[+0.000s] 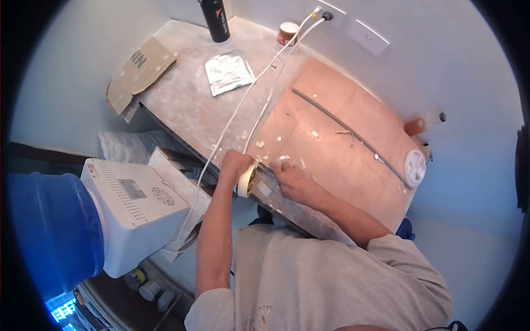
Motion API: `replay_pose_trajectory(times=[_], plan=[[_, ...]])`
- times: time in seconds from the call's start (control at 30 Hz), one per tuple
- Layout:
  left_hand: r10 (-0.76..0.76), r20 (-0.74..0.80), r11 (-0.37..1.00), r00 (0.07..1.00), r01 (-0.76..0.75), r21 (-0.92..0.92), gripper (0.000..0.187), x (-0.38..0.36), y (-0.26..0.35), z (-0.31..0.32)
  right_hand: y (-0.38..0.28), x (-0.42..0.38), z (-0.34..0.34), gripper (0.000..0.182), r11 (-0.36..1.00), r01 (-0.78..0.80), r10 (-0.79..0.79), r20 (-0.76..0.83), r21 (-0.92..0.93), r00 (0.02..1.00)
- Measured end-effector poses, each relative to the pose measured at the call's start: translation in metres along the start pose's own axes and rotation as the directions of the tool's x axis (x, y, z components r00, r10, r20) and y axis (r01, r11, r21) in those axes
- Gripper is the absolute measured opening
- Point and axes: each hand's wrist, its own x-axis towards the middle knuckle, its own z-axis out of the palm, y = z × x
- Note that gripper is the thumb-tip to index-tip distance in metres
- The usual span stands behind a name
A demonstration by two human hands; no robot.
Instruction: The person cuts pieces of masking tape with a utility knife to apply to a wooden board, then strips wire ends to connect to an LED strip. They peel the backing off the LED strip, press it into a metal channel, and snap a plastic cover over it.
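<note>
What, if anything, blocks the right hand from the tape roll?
Nothing visible blocks the right hand from the tape roll, which hangs at the left hand. The white cords pass beyond and left of that gap.

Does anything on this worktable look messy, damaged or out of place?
Yes, mildly. Pale scraps litter the table near your right hand. The cardboard at the left looks ragged and overhangs the edge. White cables slant across the surface, a possible snag.
</note>
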Motion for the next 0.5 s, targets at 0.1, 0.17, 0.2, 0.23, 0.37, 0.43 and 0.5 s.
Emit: replay_pose_trajectory(times=[0.1,0.17,0.2,0.23,0.37,0.43,0.5], plan=[[-0.011,-0.017,1.0,1.0,0.011,-0.002,0.039,-0.005,0.004,-0.001,-0.006,-0.002,-0.016,0.039,0.999,-0.046,0.045,0.09,0.0,0.995],[-0.017,-0.018,1.0,1.0,0.017,0.004,0.041,-0.011,0.013,-0.006,-0.002,-0.01,-0.024,0.042,0.998,-0.053,0.05,0.149,0.017,0.988],[-0.031,-0.01,1.0,0.999,0.031,0.001,0.042,-0.011,0.013,-0.006,0.003,-0.014,-0.029,0.042,0.999,-0.049,0.047,0.141,0.005,0.989],[-0.044,-0.001,0.999,0.999,0.044,-0.003,0.043,-0.013,0.016,-0.008,0.009,-0.019,-0.035,0.044,0.998,-0.058,0.061,0.141,-0.027,0.988],[-0.013,0.099,0.992,0.995,0.025,-0.122,0.037,-0.011,0.007,-0.011,0.033,-0.02,-0.044,0.05,0.967,-0.167,0.154,-0.082,-0.194,0.985],[0.033,0.128,0.988,0.991,-0.013,-0.155,0.035,-0.015,0.002,-0.013,0.033,-0.02,-0.043,0.051,0.953,-0.233,0.209,-0.137,-0.192,0.968],[0.081,0.155,0.981,0.985,-0.051,-0.186,0.033,-0.021,0.001,-0.019,0.031,-0.016,-0.037,0.046,0.91,-0.218,0.083,-0.359,-0.353,0.93]])
